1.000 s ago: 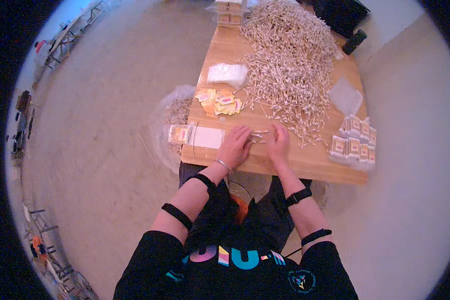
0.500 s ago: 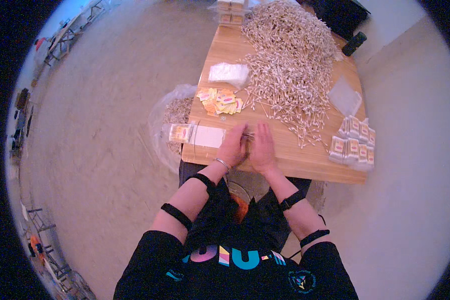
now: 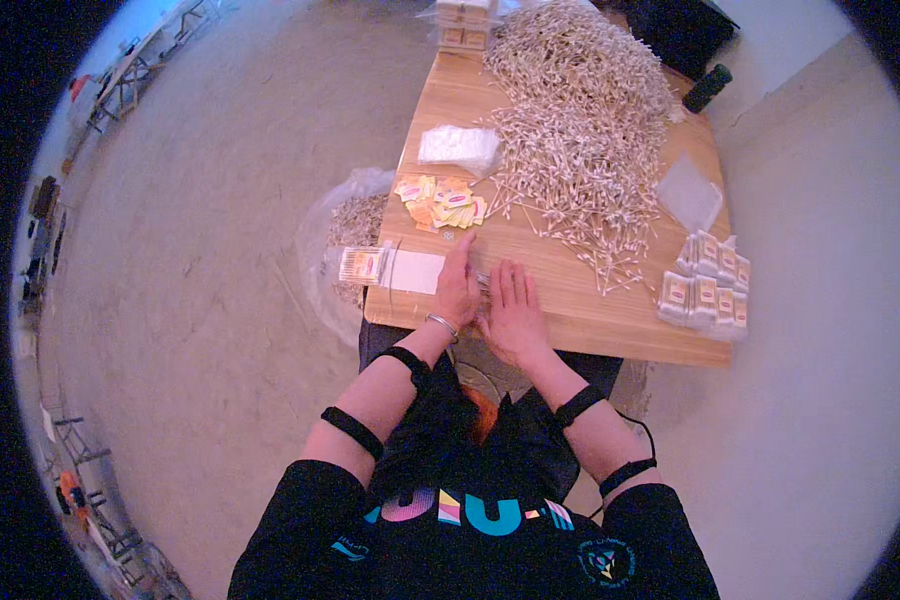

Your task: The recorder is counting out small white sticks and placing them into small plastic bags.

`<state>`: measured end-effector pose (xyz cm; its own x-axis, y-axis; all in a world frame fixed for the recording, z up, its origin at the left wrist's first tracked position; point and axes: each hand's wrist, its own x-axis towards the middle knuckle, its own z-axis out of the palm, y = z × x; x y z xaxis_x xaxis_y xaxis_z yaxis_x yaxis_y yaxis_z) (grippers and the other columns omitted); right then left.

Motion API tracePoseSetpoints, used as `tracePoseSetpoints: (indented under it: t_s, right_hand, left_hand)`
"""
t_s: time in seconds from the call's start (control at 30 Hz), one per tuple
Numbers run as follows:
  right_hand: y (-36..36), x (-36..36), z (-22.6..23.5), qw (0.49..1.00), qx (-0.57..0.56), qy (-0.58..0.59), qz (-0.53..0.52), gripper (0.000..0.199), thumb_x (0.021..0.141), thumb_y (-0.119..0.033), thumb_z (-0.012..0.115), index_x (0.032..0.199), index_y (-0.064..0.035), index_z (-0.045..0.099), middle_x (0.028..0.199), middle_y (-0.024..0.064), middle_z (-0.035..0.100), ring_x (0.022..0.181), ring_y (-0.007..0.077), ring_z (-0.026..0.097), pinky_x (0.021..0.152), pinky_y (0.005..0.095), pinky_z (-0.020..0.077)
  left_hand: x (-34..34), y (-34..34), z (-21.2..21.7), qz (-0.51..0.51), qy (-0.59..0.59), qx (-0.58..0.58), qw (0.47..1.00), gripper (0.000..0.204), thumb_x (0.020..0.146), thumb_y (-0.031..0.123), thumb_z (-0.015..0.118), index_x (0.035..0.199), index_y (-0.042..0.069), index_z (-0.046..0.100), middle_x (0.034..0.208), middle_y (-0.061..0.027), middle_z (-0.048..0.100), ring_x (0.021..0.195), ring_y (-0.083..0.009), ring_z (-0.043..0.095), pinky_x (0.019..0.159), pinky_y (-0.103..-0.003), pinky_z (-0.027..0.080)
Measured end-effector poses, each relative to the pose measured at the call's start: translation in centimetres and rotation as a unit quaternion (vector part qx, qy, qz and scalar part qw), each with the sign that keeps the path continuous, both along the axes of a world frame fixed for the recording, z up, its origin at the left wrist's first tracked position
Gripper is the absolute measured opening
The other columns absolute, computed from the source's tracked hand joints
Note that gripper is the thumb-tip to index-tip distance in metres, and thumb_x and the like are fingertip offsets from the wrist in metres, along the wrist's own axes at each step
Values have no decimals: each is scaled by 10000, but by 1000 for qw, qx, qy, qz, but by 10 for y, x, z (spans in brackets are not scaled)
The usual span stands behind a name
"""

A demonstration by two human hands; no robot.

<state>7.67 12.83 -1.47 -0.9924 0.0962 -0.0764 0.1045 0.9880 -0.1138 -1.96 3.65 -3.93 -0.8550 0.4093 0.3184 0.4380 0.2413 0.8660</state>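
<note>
My left hand (image 3: 457,285) stands on its edge near the table's front edge, fingers stretched out and open. Close to its right, my right hand (image 3: 516,312) is open too, its fingers straight and slanted over the wood. A small bunch of cotton swabs (image 3: 483,284) shows in the narrow gap between both hands, partly hidden by them. Just left of my left hand lies a white card or sheet (image 3: 417,272). Beside it, a clear packet of cotton swabs (image 3: 362,265) sticks out past the table's left edge.
A big heap of loose cotton swabs (image 3: 580,110) covers the table's far part. Printed yellow cards (image 3: 440,203) and clear bags (image 3: 458,146) lie on the left. Filled packets (image 3: 707,280) stand at the right edge. A bag of swabs (image 3: 355,220) sits beside the table (image 3: 610,330).
My left hand's fingers have straightened and point further up the table. My right hand has shifted slightly left and nearer to me. The packets and heap have stayed put.
</note>
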Motion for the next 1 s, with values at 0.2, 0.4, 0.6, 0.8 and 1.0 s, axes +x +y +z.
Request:
tracePoseSetpoints:
  t_s: [0.2,0.4,0.6,0.8,1.0]
  right_hand:
    - [-2,7,1,1000,7,2,3,735,855,-447,438,1372,19,201,1446,197,156,1353,333,105,1094,455,71]
    - [-3,25,1,999,8,27,34,751,847,-473,448,1377,2,205,1452,174,156,1357,315,94,1088,471,72]
    - [-4,27,3,999,6,3,42,744,848,-463,459,1377,-2,209,1448,173,172,1355,318,107,1081,482,101]
    - [18,-11,5,999,33,4,22,688,862,-431,451,1385,-50,218,1445,137,201,1346,321,140,1072,485,144]
    - [35,-25,2,989,-107,93,-46,592,828,-209,534,1347,-53,296,1405,134,281,1314,316,226,1066,456,192]
  left_hand:
    - [-2,1,-6,10,3,-1,1000,441,799,-24,422,1236,24,443,1175,-212,515,1073,-357,505,915,-390,406]
    - [-4,-1,-7,15,-36,10,999,422,789,-40,431,1199,42,487,1147,-197,541,1053,-335,529,892,-369,421]
    - [-4,-2,-8,21,-21,44,999,413,787,-42,428,1183,49,504,1123,-186,558,1029,-318,546,871,-351,430]
    - [-9,-2,-14,14,-34,53,998,387,799,-26,440,1177,33,504,1116,-189,560,1024,-316,551,866,-352,435]
    - [-4,-6,-6,5,-70,1,998,414,810,54,496,1222,28,464,1183,-188,521,1097,-303,512,935,-340,398]
